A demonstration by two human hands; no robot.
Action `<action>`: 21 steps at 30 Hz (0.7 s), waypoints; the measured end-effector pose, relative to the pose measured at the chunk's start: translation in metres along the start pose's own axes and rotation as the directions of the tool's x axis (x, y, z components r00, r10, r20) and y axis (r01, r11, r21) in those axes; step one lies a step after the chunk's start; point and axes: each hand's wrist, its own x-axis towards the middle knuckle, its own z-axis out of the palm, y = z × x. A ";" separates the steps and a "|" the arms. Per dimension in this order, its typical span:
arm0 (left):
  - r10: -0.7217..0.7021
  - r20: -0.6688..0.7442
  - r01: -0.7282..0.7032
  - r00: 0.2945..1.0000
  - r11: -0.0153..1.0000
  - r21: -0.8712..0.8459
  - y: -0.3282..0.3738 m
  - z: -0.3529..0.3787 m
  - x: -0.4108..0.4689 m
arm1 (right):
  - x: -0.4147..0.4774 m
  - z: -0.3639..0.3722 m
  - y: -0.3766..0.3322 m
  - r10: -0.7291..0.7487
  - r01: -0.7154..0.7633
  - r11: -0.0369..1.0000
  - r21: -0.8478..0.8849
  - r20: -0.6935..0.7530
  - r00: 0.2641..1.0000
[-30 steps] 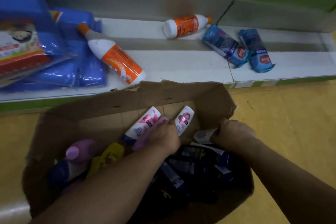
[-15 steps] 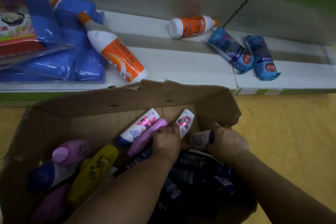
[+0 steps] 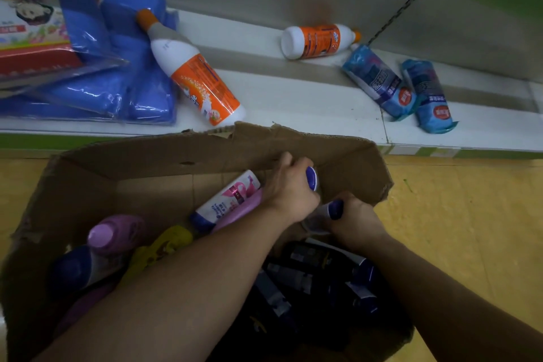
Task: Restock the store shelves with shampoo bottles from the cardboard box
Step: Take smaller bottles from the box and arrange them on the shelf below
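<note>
In the cardboard box (image 3: 147, 161) the left grip (image 3: 289, 191) curls around one blue-capped bottle (image 3: 312, 179) near the far wall. The right grip (image 3: 357, 220) clasps a second bottle (image 3: 333, 210) just beside. Two orange bottles (image 3: 202, 79) (image 3: 318, 41) lie on the shelf (image 3: 293, 103).

Left hand (image 3: 289, 189): we have lifted it off the lilac bottle (image 3: 242, 209) and carried it toward the far wall of the cardboard box (image 3: 147, 161), at centre frame. It now grips a blue-capped bottle (image 3: 312, 178), gone from its place against that wall. Right hand (image 3: 357, 219): we have raised its white bottle (image 3: 333, 209) slightly, and the blue cap now shows.
</note>
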 end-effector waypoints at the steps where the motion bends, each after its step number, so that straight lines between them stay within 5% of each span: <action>1: 0.009 -0.004 -0.009 1.000 1.000 -0.009 0.001 -0.002 0.001 | 0.001 -0.001 0.001 0.006 -0.006 1.000 0.011 -0.002 1.000; 9: 0.087 0.066 -0.093 0.994 0.992 0.083 0.004 -0.009 0.003 | 0.001 -0.007 0.000 -0.078 0.082 0.995 0.052 -0.076 0.994; 15: 0.134 0.113 -0.141 0.985 0.988 0.058 0.005 -0.010 0.009 | -0.003 0.002 -0.006 -0.165 0.164 0.985 0.053 0.014 0.986; 21: 0.114 0.130 -0.116 0.985 0.993 0.006 0.001 -0.010 0.010 | -0.005 0.004 -0.008 -0.134 0.145 0.985 0.091 -0.120 0.984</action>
